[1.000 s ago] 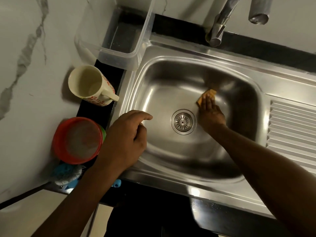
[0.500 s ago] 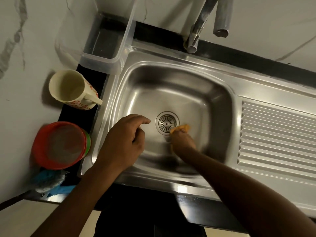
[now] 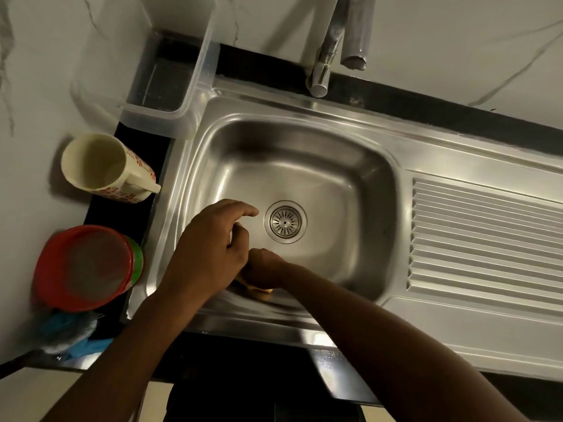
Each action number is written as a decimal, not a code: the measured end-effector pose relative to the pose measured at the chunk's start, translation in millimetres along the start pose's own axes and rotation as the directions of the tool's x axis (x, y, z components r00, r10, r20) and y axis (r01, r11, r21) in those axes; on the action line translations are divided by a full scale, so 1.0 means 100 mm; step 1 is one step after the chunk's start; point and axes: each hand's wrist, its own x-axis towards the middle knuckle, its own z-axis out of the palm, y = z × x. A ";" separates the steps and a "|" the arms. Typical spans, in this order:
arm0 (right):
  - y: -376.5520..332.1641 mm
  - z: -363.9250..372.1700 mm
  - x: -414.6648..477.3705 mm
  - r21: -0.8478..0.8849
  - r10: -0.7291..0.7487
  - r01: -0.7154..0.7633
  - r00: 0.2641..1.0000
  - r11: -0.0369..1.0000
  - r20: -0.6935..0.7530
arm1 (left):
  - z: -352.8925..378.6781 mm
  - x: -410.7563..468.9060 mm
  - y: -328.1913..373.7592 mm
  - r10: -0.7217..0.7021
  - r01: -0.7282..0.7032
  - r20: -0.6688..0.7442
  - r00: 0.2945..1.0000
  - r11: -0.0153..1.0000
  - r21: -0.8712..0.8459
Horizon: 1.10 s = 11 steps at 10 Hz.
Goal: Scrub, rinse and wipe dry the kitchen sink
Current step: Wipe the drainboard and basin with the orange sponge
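Down in the sink (image 3: 320,175), the action sits at the near wall of the basin. Taking the drain strainer (image 3: 285,222) as the centre of the dial, the right hand (image 3: 263,269) is just past 6 o'clock, fingers curled tight over a yellow sponge (image 3: 259,291) and pressing it against the steel where the floor rises to the front wall. Only a sliver of the sponge peeks out beneath the knuckles; the rest is hidden.

The left hand (image 3: 210,248) hovers at about 8 o'clock, above the basin's left side, its fingers loosely bent with the index finger stretched towards the strainer. Nothing can be seen in its grasp. It overlaps the right hand from this angle, so whether the two touch cannot be told.

Round the rim now: the tap (image 3: 326,65) stands at 12 o'clock, and the ribbed drainboard (image 3: 487,236) runs off at 3 o'clock. A clear plastic container (image 3: 170,86) stands at 11 o'clock, and a cream mug (image 3: 103,166) with red flowers lies on its side at 9 to 10 o'clock. At 8 o'clock a red bowl (image 3: 88,266) sits nested in a green one, and a blue scrubber (image 3: 70,333) lies just beyond it.
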 end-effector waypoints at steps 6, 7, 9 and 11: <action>0.93 -0.40 -1.01 -0.618 0.351 -0.131 0.903 0.775 0.249 | 0.13 -0.07 0.06 0.044 -0.045 -0.006 0.999 0.998 -0.035; 0.98 -0.57 -1.01 -0.751 0.432 -0.164 0.885 0.640 0.174 | 0.12 -0.10 0.02 0.033 -0.034 -0.026 0.999 0.999 -0.043; 1.00 -1.61 -1.16 -0.762 0.282 -0.349 0.933 0.546 -0.225 | 0.16 -0.18 0.03 0.007 -0.009 -0.037 0.999 0.998 -0.054; 0.81 -1.74 -1.49 -0.699 0.230 -0.449 0.892 0.556 -0.390 | 0.26 -0.24 0.10 -0.006 0.002 -0.040 0.999 0.997 -0.077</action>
